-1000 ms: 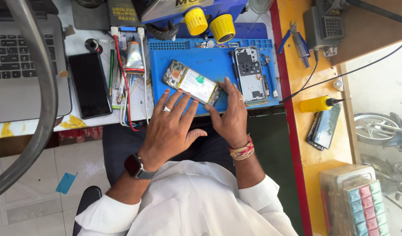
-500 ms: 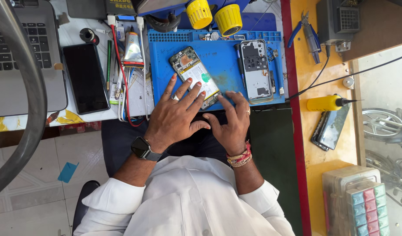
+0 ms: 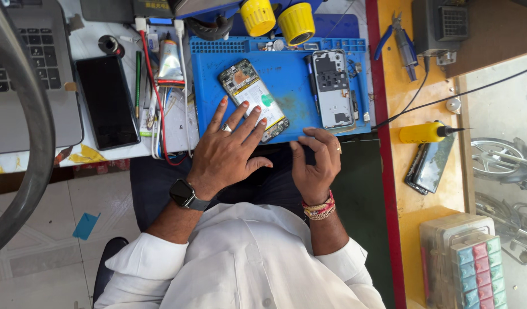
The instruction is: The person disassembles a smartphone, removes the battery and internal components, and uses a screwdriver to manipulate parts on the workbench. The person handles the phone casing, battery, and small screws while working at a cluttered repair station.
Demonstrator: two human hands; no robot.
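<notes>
An opened phone (image 3: pixel 249 91), its battery and board exposed, lies at a slant on the blue work mat (image 3: pixel 292 80). My left hand (image 3: pixel 226 151), with a ring and a dark wristwatch, rests spread over the phone's near end, fingertips on it. My right hand (image 3: pixel 316 163), with bead bracelets at the wrist, sits apart from the phone at the mat's front edge. Its fingers are loosely curled and nothing shows in them. A second phone frame (image 3: pixel 332 88) lies upright on the mat's right side.
A black phone (image 3: pixel 106 102) and a laptop (image 3: pixel 23 74) lie left of the mat, with a tube (image 3: pixel 170 60) and cables between. On the yellow bench to the right are a yellow-handled tool (image 3: pixel 426 133), another phone (image 3: pixel 429 166), blue pliers (image 3: pixel 398 37) and a plastic parts box (image 3: pixel 464 257).
The opened phone has been turned from lying crosswise to a steeper slant. My right hand has let go of it and drawn back to the mat's front edge.
</notes>
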